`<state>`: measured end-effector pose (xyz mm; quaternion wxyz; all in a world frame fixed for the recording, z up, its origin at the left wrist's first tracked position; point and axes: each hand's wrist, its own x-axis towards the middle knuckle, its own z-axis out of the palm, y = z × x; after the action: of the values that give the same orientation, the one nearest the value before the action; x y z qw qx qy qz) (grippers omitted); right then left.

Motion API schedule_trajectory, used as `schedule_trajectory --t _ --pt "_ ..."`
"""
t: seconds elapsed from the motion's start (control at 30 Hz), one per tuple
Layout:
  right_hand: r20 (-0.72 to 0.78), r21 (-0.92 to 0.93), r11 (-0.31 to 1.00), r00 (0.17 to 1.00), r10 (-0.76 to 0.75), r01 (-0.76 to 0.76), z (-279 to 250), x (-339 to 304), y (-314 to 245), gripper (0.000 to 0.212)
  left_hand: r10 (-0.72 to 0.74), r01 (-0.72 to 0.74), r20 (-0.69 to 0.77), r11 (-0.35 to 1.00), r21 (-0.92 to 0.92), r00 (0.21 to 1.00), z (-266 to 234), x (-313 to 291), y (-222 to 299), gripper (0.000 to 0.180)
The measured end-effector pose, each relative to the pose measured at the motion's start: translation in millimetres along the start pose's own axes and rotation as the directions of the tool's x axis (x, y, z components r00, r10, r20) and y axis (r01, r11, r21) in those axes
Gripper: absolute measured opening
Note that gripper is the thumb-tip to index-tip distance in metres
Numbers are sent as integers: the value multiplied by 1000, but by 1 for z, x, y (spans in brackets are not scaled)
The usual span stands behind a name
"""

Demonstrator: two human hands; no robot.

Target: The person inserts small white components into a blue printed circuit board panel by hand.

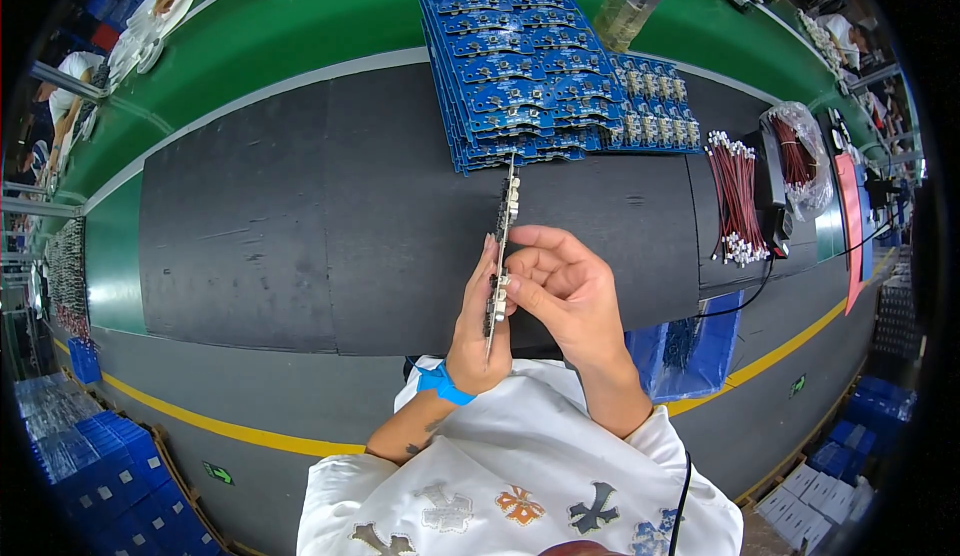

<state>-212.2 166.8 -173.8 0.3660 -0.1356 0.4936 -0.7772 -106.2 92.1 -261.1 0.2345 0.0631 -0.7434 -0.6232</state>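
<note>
Thin circuit-board panel point(503, 248) with white components point(501, 301) shows edge-on, held by straight-fingered left hand point(480, 341); right hand point(572, 301) half-curled, grip unclear.

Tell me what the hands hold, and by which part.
A circuit board, seen edge-on: the left hand holds its nearer half; the right hand has its thumb at the right face.

Blue circuit boards point(520, 66), black mat point(410, 216)

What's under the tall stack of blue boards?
Black mat shows left of and in front of the stack; what lies directly underneath cannot be seen because the boards cover it.
</note>
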Motion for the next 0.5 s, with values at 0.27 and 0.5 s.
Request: schedule_trajectory --t 0.27,0.5 --pt "-7 43 998 999 -49 50 0 -5 -3 35 46 -46 -17 999 -4 999 2 4 2 61" --pt "9 93 995 999 -38 37 2 -7 -12 36 43 -44 -14 999 -8 999 2 5 2 61"
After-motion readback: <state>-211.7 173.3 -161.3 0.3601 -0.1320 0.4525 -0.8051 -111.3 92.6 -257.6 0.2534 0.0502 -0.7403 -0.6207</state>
